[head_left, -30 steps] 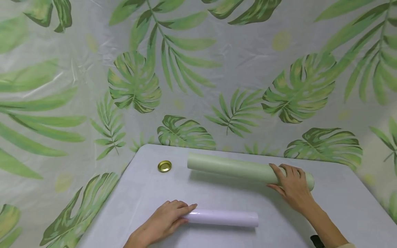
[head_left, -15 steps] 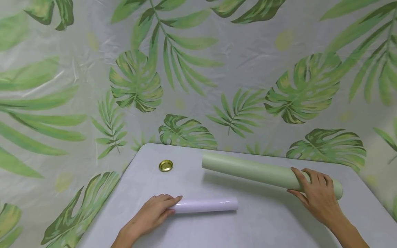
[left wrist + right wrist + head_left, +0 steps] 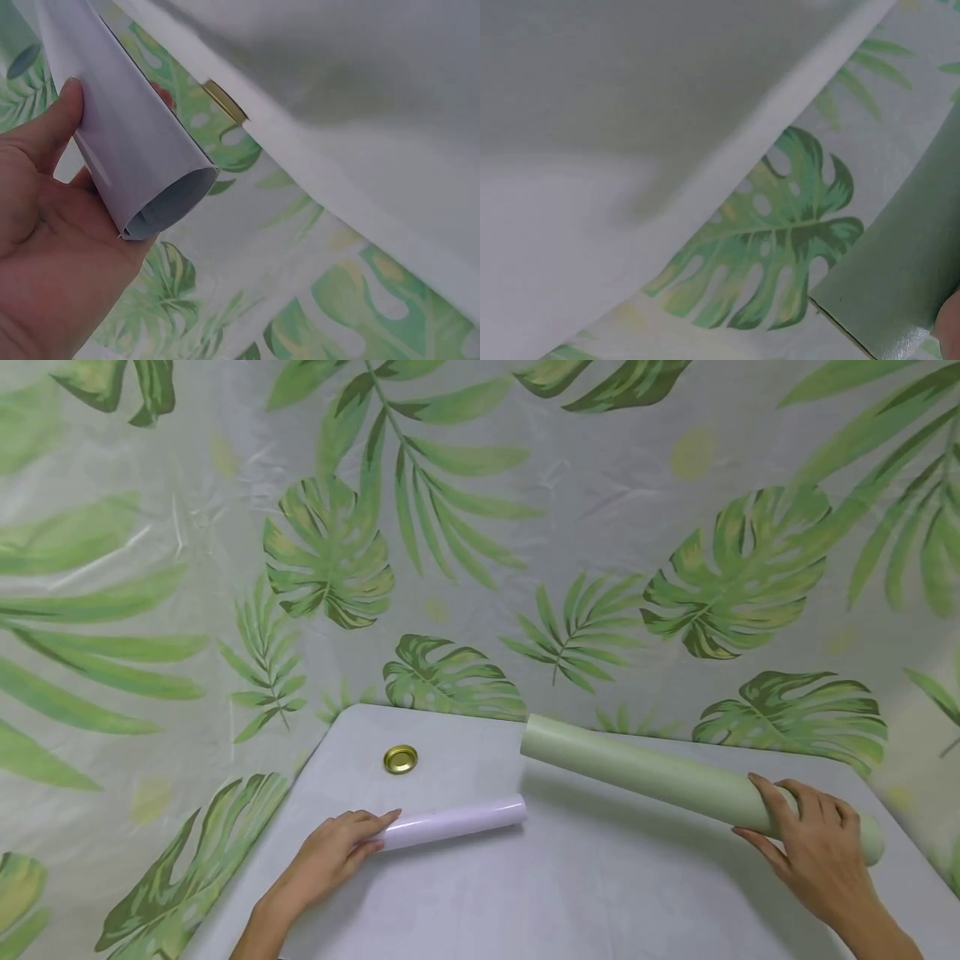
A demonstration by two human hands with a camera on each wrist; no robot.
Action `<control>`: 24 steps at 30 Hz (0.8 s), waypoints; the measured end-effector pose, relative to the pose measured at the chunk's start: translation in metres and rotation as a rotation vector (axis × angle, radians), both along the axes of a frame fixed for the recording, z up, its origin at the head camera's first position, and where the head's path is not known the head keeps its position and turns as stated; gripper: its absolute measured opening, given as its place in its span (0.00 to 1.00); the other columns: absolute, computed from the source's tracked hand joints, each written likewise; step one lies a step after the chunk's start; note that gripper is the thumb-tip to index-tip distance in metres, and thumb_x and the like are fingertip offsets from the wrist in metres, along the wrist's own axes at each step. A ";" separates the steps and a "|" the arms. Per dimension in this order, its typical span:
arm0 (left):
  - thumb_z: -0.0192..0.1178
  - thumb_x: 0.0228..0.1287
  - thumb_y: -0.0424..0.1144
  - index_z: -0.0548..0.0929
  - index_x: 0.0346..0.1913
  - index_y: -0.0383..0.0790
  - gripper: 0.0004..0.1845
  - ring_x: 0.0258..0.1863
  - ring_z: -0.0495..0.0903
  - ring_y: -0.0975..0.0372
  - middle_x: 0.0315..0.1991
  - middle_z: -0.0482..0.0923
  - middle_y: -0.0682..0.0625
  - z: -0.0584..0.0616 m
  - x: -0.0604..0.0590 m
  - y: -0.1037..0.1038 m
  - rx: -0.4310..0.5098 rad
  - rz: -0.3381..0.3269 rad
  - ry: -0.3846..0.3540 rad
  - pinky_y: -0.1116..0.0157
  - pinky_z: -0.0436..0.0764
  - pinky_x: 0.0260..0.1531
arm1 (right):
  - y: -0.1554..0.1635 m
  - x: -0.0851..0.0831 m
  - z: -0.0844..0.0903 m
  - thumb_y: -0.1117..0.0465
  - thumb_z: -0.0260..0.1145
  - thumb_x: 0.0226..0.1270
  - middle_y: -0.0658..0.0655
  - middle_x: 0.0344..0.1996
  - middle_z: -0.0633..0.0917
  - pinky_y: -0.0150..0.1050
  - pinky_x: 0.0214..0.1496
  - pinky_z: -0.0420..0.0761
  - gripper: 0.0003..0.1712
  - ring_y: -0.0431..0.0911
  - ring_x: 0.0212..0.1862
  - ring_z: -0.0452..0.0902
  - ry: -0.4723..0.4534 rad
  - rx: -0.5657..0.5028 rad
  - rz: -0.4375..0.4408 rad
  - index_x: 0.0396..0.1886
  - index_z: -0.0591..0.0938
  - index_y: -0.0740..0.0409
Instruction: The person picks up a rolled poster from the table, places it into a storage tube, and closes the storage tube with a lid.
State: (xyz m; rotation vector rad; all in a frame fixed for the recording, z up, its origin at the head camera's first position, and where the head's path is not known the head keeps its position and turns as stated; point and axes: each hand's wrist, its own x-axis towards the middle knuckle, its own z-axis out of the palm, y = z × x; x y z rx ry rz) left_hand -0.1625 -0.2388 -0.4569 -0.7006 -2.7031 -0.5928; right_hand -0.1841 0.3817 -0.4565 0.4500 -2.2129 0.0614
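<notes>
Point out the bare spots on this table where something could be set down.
Widest bare patch: the table front centre, between the white roll and the right hand. A smaller one lies between the gold lid and the green roll. Crowded: each roll's held end, at the left hand and right hand.

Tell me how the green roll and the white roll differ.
The green roll is longer and thicker than the white roll. The green roll is matte pale green; the white roll is glossy. The right hand grips the green roll; the left hand holds the white roll. Both are rolled sheets over the table.
</notes>
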 end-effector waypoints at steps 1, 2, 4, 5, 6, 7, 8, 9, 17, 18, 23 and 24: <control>0.69 0.66 0.37 0.84 0.65 0.49 0.24 0.43 0.85 0.62 0.46 0.88 0.58 0.001 -0.001 -0.003 0.008 0.008 0.010 0.60 0.79 0.42 | 0.002 0.002 -0.001 0.18 0.38 0.70 0.73 0.45 0.82 0.68 0.47 0.69 0.53 0.69 0.48 0.75 -0.008 -0.001 -0.004 0.63 0.80 0.56; 0.70 0.66 0.37 0.84 0.65 0.49 0.24 0.43 0.85 0.63 0.46 0.88 0.58 0.002 -0.002 -0.005 0.014 0.021 0.017 0.60 0.79 0.42 | 0.003 0.004 -0.001 0.18 0.38 0.70 0.73 0.45 0.82 0.68 0.47 0.69 0.53 0.69 0.48 0.76 -0.012 0.003 -0.009 0.63 0.80 0.57; 0.70 0.65 0.36 0.85 0.65 0.49 0.24 0.42 0.86 0.63 0.45 0.88 0.58 0.004 -0.005 -0.011 0.022 0.036 0.046 0.60 0.79 0.41 | 0.007 0.008 -0.003 0.18 0.37 0.70 0.73 0.45 0.81 0.68 0.47 0.70 0.53 0.69 0.48 0.76 -0.027 0.020 -0.022 0.63 0.80 0.57; 0.71 0.64 0.36 0.85 0.64 0.48 0.24 0.42 0.86 0.62 0.44 0.88 0.58 0.005 -0.007 -0.014 0.024 0.043 0.061 0.59 0.79 0.41 | 0.009 0.010 -0.003 0.18 0.36 0.71 0.72 0.45 0.81 0.68 0.47 0.70 0.53 0.69 0.47 0.76 -0.029 0.034 -0.028 0.63 0.80 0.57; 0.71 0.64 0.35 0.85 0.64 0.48 0.25 0.42 0.86 0.62 0.44 0.88 0.58 0.006 -0.008 -0.017 0.025 0.052 0.073 0.59 0.79 0.41 | 0.010 0.011 -0.004 0.18 0.35 0.71 0.72 0.45 0.81 0.68 0.47 0.70 0.54 0.68 0.47 0.76 -0.030 0.046 -0.033 0.63 0.79 0.57; 0.71 0.64 0.35 0.85 0.64 0.48 0.25 0.42 0.86 0.62 0.44 0.88 0.58 0.007 -0.009 -0.020 0.024 0.061 0.081 0.58 0.79 0.41 | 0.012 0.012 -0.005 0.18 0.34 0.71 0.72 0.45 0.81 0.68 0.47 0.70 0.54 0.68 0.47 0.76 -0.030 0.058 -0.036 0.62 0.79 0.57; 0.71 0.63 0.35 0.85 0.64 0.48 0.25 0.42 0.86 0.61 0.44 0.88 0.58 0.008 -0.011 -0.024 0.021 0.069 0.088 0.57 0.79 0.41 | 0.013 0.013 -0.006 0.18 0.34 0.71 0.72 0.45 0.81 0.67 0.47 0.71 0.54 0.68 0.47 0.76 -0.031 0.071 -0.039 0.62 0.79 0.56; 0.71 0.63 0.34 0.85 0.64 0.48 0.25 0.42 0.86 0.61 0.44 0.88 0.57 0.009 -0.013 -0.027 0.020 0.074 0.092 0.56 0.79 0.41 | 0.014 0.014 -0.006 0.18 0.33 0.71 0.71 0.45 0.80 0.67 0.47 0.71 0.53 0.68 0.46 0.76 -0.033 0.079 -0.041 0.62 0.79 0.56; 0.70 0.65 0.34 0.85 0.64 0.46 0.23 0.41 0.86 0.60 0.45 0.88 0.54 0.016 -0.029 -0.036 0.012 0.027 0.104 0.57 0.82 0.41 | 0.011 0.018 -0.013 0.18 0.34 0.71 0.69 0.46 0.81 0.66 0.47 0.71 0.53 0.67 0.43 0.76 -0.047 0.086 -0.026 0.63 0.80 0.55; 0.70 0.65 0.34 0.86 0.63 0.45 0.23 0.41 0.86 0.60 0.45 0.88 0.54 0.017 -0.030 -0.036 0.018 0.013 0.108 0.58 0.82 0.40 | 0.010 0.017 -0.014 0.18 0.35 0.71 0.69 0.46 0.81 0.66 0.47 0.71 0.53 0.67 0.44 0.76 -0.048 0.085 -0.018 0.63 0.80 0.56; 0.69 0.66 0.33 0.85 0.64 0.45 0.23 0.40 0.85 0.61 0.45 0.88 0.54 0.019 -0.035 -0.034 0.048 -0.020 0.086 0.62 0.81 0.38 | 0.004 0.014 -0.017 0.19 0.37 0.72 0.69 0.46 0.81 0.66 0.48 0.71 0.52 0.68 0.43 0.77 -0.032 0.085 0.024 0.63 0.81 0.56; 0.69 0.66 0.33 0.85 0.64 0.46 0.23 0.41 0.85 0.61 0.45 0.89 0.53 0.019 -0.036 -0.033 0.051 -0.018 0.079 0.62 0.81 0.39 | 0.002 0.014 -0.017 0.19 0.38 0.72 0.69 0.46 0.81 0.66 0.48 0.71 0.51 0.68 0.42 0.77 -0.027 0.086 0.031 0.63 0.81 0.56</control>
